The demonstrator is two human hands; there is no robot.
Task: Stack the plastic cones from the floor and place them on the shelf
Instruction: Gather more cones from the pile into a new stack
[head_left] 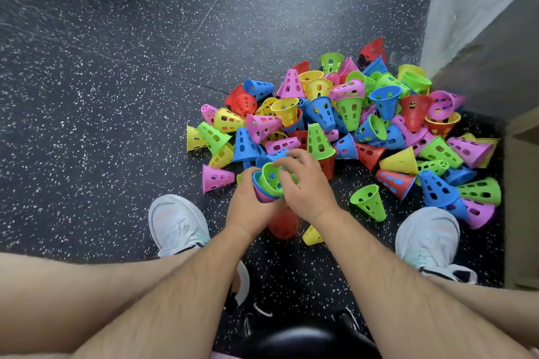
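At frame centre, nested cones [260, 195] were gripped by left hand [248, 208], likely as steady base; green cone [270, 181] was pinched by right hand [309, 189].

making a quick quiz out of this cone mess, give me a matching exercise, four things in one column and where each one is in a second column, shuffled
Things
1. nested stack
2. lone green cone
3. pink cone
4. red cone

Places
A. on its side, between the right hand and the right shoe
B. on the floor between the wrists, partly hidden
C. gripped by the left hand, right hand on its green rim
D. on its side, just left of the left hand

Pairs: 1-C, 2-A, 3-D, 4-B
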